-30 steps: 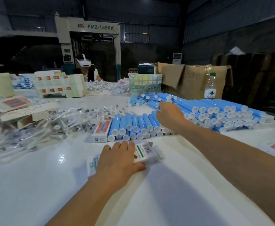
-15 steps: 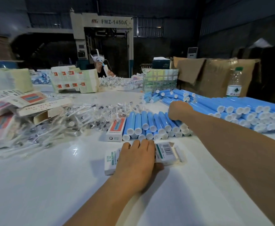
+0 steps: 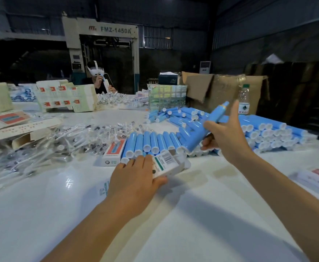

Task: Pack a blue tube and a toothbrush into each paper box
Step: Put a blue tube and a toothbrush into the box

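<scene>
A blue plastic tube with a white cap rides tilted above the stacked tubes, the right hand gripping its middle, little finger splayed. The left hand clamps its fingers on a white paper box on the worktop. The tube looks light, smooth and slightly squashy; mid-body seems the surest hold.

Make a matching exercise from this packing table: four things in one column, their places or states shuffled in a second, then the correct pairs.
Things
1. blue tube
2. paper box
3. water bottle
4. wrapped toothbrushes

States
A. standing upright by the cardboard
B. heaped on the table's left side
C. lifted off the pile in the right hand
D. gripped by the left hand

Pairs: 1-C, 2-D, 3-A, 4-B
</scene>
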Demonstrator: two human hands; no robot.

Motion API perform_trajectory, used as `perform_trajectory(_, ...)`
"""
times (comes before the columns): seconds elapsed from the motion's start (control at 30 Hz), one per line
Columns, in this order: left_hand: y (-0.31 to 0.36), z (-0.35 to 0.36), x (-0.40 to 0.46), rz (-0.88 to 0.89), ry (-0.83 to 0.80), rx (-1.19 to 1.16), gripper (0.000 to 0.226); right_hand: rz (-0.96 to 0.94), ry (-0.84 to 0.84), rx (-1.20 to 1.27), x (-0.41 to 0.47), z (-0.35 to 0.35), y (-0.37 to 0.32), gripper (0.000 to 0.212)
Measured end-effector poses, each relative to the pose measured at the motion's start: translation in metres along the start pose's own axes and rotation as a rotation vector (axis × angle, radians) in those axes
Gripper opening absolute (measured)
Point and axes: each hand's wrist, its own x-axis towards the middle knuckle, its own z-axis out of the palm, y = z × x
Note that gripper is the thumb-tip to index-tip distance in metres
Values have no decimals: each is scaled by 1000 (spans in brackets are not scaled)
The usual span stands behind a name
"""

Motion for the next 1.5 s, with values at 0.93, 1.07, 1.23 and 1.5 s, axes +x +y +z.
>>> perform_trajectory(0.93, 6, -7, -5, -107, 14, 38, 81, -127, 25, -172, -69, 18, 41, 22)
perform_trajectory(1.07, 4, -4, -5, -114, 23, 49, 75, -144, -114, -174, -79, 27, 42, 34)
perform_trajectory(1.23, 6, -2, -5, -88, 39, 75, 76, -120, -187, -213, -85, 32, 43, 28)
perform_trajectory(1.5, 9, 0, -8, -62, 74, 117, 72, -56, -184, -227, -85, 32, 44, 26)
